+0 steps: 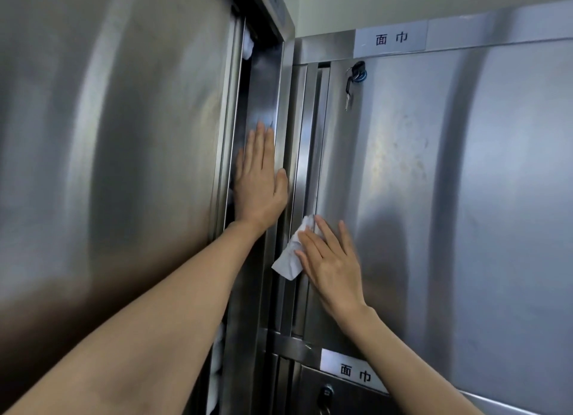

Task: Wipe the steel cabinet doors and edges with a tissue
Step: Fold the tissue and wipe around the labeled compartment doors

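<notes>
Against brushed steel, smooth and streaked with soft reflections: two bare hands. Left hand point(259, 179) flat, fingers straight and together, grasping nothing, pressed on the narrow upright steel strip point(266, 89) between two cabinets. Right hand point(330, 259) lower, fingers stretched out and relaxed, pinning a crumpled white tissue point(290, 256) against the left edge of the right-hand cabinet door point(418, 182); no curl around it, just flat pressure. Tissue soft, wrinkled, roughly a folded rectangle, lying over the vertical ribbed door frame point(302, 135) just beside the door's rim, lower corner hanging free.

Two large doors in view: the left door point(108, 135), broad and glossy, and the right one, duller, with faint smudges on its upper part. Below the right door, the top of a third, smaller door point(341, 396) with its own lock point(326, 393).

Two white rectangular labels point(391, 38) with dark printed characters, one above the right door, one beneath it. One round lock point(359, 71) near the right door's upper left corner, a dark key in it and a small metal key dangling.

Behind the left door's edge, in the dark gap point(238, 120), something white and soft, glimpsed high up and again low down; too hidden to say what.
</notes>
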